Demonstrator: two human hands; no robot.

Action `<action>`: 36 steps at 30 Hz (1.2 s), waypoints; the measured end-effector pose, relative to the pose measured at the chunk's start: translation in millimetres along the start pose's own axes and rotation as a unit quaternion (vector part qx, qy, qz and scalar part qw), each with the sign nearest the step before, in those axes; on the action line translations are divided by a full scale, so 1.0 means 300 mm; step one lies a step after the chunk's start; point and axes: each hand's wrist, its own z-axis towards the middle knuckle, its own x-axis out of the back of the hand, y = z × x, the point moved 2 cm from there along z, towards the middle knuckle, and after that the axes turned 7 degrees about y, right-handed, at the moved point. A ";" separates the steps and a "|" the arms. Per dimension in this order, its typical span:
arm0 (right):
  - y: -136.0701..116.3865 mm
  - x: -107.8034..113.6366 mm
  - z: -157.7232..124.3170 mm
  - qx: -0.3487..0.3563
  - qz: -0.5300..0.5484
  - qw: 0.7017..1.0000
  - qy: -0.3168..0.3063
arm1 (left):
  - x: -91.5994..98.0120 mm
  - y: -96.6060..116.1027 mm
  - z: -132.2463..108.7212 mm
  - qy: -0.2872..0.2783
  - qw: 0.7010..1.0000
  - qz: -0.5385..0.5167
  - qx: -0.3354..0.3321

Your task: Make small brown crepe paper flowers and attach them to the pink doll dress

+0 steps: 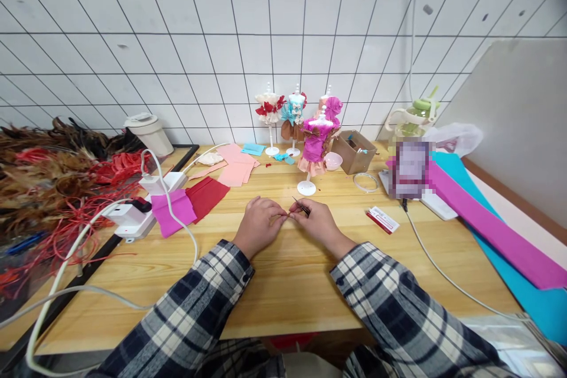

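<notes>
My left hand (262,221) rests low over the wooden table, its thumb and fingertips pinched together on something too small to name. Opposite it, my right hand (319,224) is closed around a slim dark pointed tool (302,207), which looks like tweezers. The fingertips of both hands almost meet. Just beyond them stands a small white dress form (306,188) wearing a magenta crepe paper dress (315,144) with a peach ruffled skirt. Behind it are further small forms, among them one in a cream and red dress (268,107) and one in a blue and brown dress (293,112).
Pink paper sheets (234,165), red paper (206,198) and magenta paper (172,212) lie left, near power strips (135,221) with trailing cables. A cardboard box (354,153), a pink bowl (333,160), a wire coil (365,183), a blade packet (382,220) and a phone (410,168) are right.
</notes>
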 end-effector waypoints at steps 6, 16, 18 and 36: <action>-0.013 0.017 -0.004 0.003 -0.091 0.996 -0.022 | -0.004 -0.048 0.005 0.040 0.983 -0.125 0.126; -0.010 -0.023 -0.025 0.023 -0.102 0.990 -0.092 | -0.015 -0.055 0.002 0.038 0.952 -0.205 0.224; -0.011 -0.023 -0.024 0.025 -0.101 0.991 -0.089 | -0.012 -0.046 0.003 0.038 0.953 -0.204 0.220; -0.003 -0.029 -0.022 0.017 -0.105 0.992 -0.069 | -0.012 -0.038 0.000 0.032 0.966 -0.182 0.180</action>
